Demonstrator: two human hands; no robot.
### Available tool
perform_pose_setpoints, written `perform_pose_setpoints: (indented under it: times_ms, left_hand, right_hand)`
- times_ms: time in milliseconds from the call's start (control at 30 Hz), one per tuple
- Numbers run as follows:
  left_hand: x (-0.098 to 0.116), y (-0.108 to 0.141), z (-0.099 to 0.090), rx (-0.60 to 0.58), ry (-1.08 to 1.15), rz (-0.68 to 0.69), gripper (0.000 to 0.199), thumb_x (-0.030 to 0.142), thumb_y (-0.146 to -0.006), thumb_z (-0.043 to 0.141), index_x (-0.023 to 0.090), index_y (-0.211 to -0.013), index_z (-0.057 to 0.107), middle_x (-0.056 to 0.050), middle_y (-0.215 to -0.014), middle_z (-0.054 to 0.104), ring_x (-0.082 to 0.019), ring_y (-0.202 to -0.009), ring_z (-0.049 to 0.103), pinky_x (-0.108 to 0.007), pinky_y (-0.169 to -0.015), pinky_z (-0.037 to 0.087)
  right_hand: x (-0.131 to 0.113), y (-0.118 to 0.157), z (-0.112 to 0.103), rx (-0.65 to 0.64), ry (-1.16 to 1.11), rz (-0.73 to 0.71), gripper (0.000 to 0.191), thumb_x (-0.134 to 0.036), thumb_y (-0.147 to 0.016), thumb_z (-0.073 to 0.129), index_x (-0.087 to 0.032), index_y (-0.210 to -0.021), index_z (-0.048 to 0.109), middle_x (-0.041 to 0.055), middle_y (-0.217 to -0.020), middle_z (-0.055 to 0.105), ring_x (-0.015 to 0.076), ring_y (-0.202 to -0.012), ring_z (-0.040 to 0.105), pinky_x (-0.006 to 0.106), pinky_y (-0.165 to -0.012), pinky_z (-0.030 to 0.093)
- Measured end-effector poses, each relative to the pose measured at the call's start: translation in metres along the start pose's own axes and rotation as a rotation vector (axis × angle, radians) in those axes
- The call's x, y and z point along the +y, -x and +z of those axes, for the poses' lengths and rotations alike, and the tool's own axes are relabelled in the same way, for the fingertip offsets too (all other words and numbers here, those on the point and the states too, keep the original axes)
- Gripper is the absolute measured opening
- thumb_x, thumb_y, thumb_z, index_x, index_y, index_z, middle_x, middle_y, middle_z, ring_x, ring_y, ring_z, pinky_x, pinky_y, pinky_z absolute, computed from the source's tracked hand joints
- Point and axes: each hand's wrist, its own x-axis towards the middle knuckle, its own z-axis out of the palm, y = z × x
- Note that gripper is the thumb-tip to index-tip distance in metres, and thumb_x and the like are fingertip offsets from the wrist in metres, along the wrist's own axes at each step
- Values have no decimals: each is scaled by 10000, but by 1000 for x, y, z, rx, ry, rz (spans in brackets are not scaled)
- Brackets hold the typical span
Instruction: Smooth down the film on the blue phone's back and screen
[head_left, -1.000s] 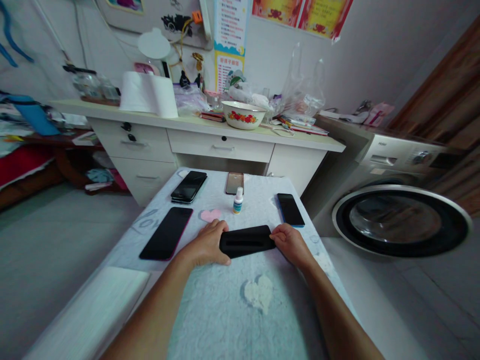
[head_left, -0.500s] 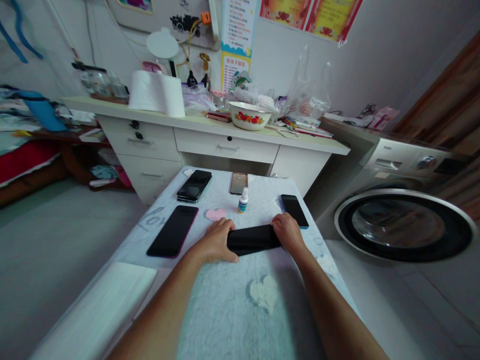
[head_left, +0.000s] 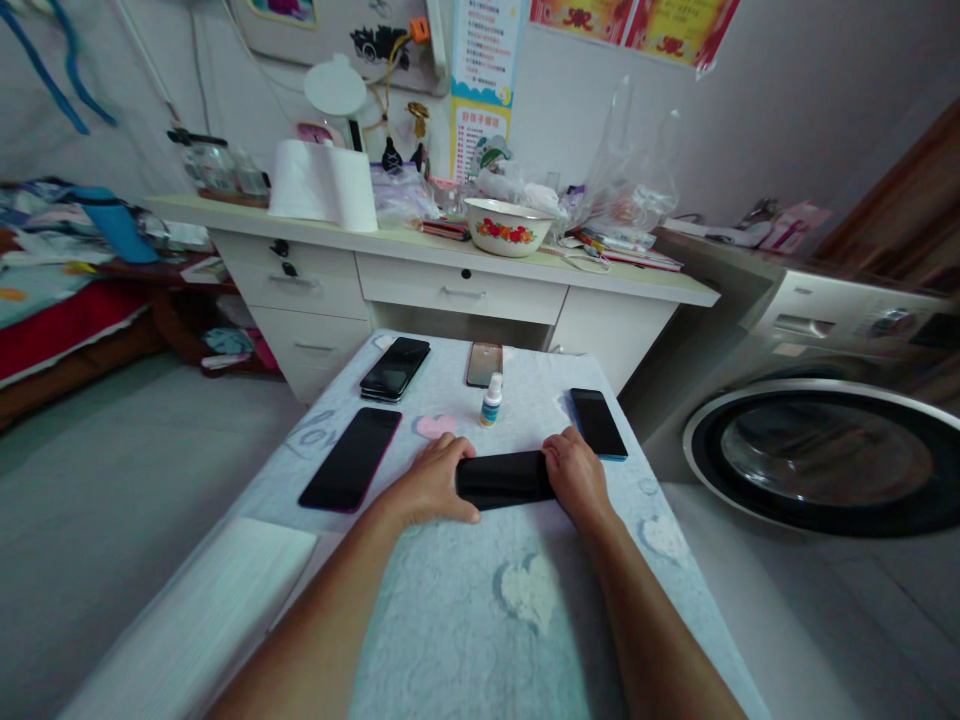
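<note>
A black smartphone [head_left: 504,479] lies sideways low over the cloth-covered table, held at both ends. My left hand [head_left: 441,480] grips its left end, thumb along the near edge and fingers at the far edge. Around the right end close the fingers of my right hand [head_left: 576,472], hiding that corner. Just beyond it stands a small white spray bottle [head_left: 491,401] with a blue label. To the left lies a phone with a pink-red edge [head_left: 351,460], and a phone with a blue edge [head_left: 598,422] is right of my right hand.
Stacked phones [head_left: 396,368] lie at the table's far left, and a brownish phone or case [head_left: 484,364] at the far edge. A white sheet or box [head_left: 202,610] covers the near left. Behind stand a desk with a flowered bowl [head_left: 507,228] and, right, a washing machine [head_left: 825,440].
The view has shifted slightly, so most things appear a little further right. Both hands keep hold of the black smartphone, whose tilt looks slightly changed.
</note>
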Motion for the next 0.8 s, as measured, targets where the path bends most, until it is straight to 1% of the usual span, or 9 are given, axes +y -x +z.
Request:
perform_pose_setpoints:
  times_ms: [100, 200, 333, 433, 533, 700, 800]
  left_hand:
    - [-2, 0, 1, 4, 10, 12, 639, 387, -483, 794, 241, -1037, 510, -26, -1087, 485, -255, -1068, 478, -357, -915, 405]
    - [-4, 1, 1, 3, 10, 24, 649, 401, -482, 793, 243, -1047, 514, -27, -1091, 490, -258, -1073, 477, -361, -924, 400]
    - [-4, 0, 0, 4, -1, 30, 676, 406, -481, 795, 241, -1073, 512, -33, -1106, 491, -260, -1082, 475, -354, -923, 398]
    - [-4, 1, -1, -13, -6, 10, 688, 395, -488, 791, 253, -1094, 497, -34, -1130, 487, -263, -1110, 466, -357, -944, 384]
    - [-4, 1, -2, -18, -18, -15, 715, 386, -484, 793, 256, -1110, 473, -37, -1149, 478, -264, -1135, 452, -358, -962, 371]
    - [-2, 3, -2, -8, -81, -76, 708, 424, -448, 807, 239, -1046, 476, -48, -1136, 471, -281, -1118, 450, -366, -935, 380]
    - [-1, 3, -3, -4, -77, -79, 675, 414, -462, 798, 243, -1028, 473, -41, -1128, 473, -275, -1117, 450, -357, -928, 380]
  right_hand:
    - [-7, 0, 0, -34, 1, -33, 243, -219, -923, 428, -201, -876, 666, 53, -928, 566, 140, -829, 550, 224, -711, 355]
    - [-8, 1, -1, -45, -12, -54, 241, -228, -925, 432, -211, -910, 672, 53, -952, 569, 139, -834, 554, 225, -713, 359]
    - [1, 1, -3, -21, -13, -6, 253, -239, -925, 431, -211, -894, 681, 54, -942, 569, 142, -833, 557, 231, -692, 358]
    - [8, 1, -5, 2, -3, 42, 244, -235, -915, 445, -207, -889, 686, 58, -936, 568, 148, -847, 557, 231, -674, 354]
    - [10, 1, -4, 11, 8, 61, 236, -227, -911, 448, -205, -885, 682, 56, -932, 566, 148, -836, 554, 230, -661, 350]
    - [1, 0, -1, -6, 19, 25, 253, -220, -924, 421, -208, -882, 670, 54, -934, 563, 144, -817, 552, 233, -661, 345]
    - [-8, 0, 0, -33, 23, -18, 269, -225, -936, 400, -208, -891, 665, 57, -937, 568, 140, -799, 551, 234, -665, 345]
